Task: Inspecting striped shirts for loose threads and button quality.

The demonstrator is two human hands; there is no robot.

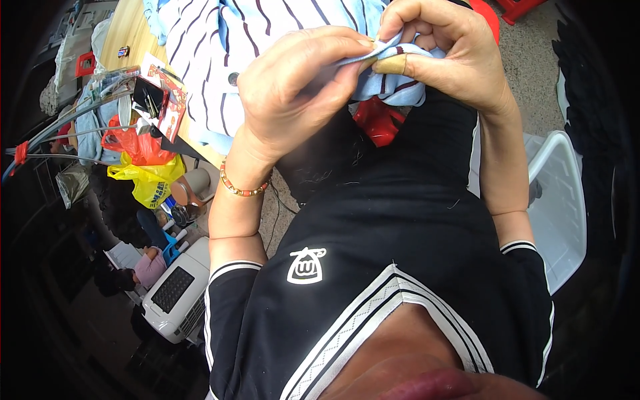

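Observation:
A light blue garment with dark wavy stripes (230, 43) lies spread over the table edge, and one part of it is lifted up between my hands. My left hand (293, 83) pinches a folded edge of it between thumb and fingers. On the other side, my right hand (467, 57) pinches the same edge close by, its thumb wrapped in a tan bandage (391, 65). Both sets of fingertips almost meet at the fold. Whether anything small sits between them is hidden. A dark round button (233, 78) shows on the garment beside my left hand.
The wooden table (130, 33) holds pens and papers at left. Red (137, 143) and yellow plastic bags (152, 179) hang beside it. A white bin (560, 213) stands at right, a red stool (379, 123) below my hands. Another person (148, 267) is at far lower left.

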